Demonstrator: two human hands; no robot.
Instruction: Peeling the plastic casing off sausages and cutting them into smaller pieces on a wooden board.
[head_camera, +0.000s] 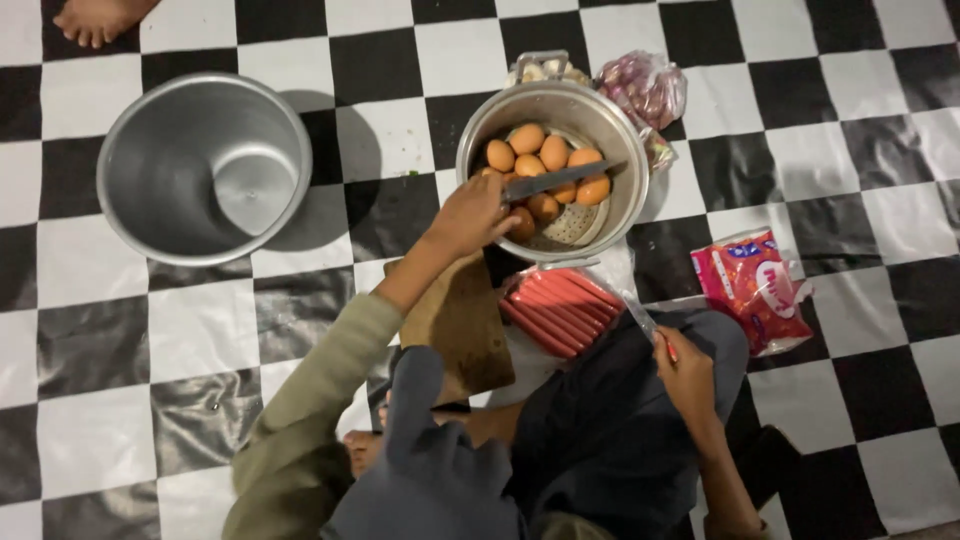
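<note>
Head view. Left hand (478, 215): fingers closed round the handle of a knife (560, 180), blade lying across the rim of a metal pot (628, 190) of brown eggs (540, 160). Right hand (685, 370): fingers pinching the clear wrapper edge of a pack of red sausages (555, 308), which lies just below the pot. Wooden cutting board (460, 325) beside the pack. Empty metal pot (205, 165) well apart, on the checkered floor (100, 300). Pink snack packet (755, 290); bag of shallots (645, 88); another person's bare foot (95, 18).

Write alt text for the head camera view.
Seated on a checkered floor, a person's left hand holds a knife over a pot of eggs, while the right hand grips an open pack of sausages. An empty pot sits left.
</note>
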